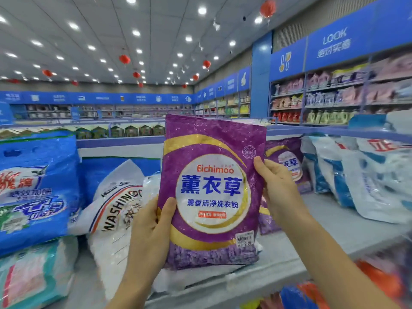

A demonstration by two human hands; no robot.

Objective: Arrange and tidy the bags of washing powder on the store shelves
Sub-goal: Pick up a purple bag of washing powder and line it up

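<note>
Purple bag (211,190) of washing powder is held up in front of the shelf (289,259), clamped between both hands. The left hand (151,233) grips its lower left edge, thumb laid across the front. The right hand (278,186) pinches its right edge higher up, thumb on the front and fingers behind. Those fingers are hidden by the bag, and both forearms are cut off at the frame's bottom. Whether the bag's bottom edge touches the shelf cannot be told. A price sticker (244,238) sits near its lower right corner, the print too small to read.

Just left of the purple bag a white bag (116,210) marked WASHING leans tilted, partly covered by the left hand. Further left stands a big blue bag (33,186), cut off by the frame edge. Behind the right hand a second purple bag (287,163) is half hidden. Right of it lean blurred white and blue bags (367,179). Far behind the purple bag run stocked wall shelves (323,101) and red lanterns (267,7), all hazy.

The purple bag stands upright, long axis vertical, printed front facing the camera, sealed top edge uppermost.
</note>
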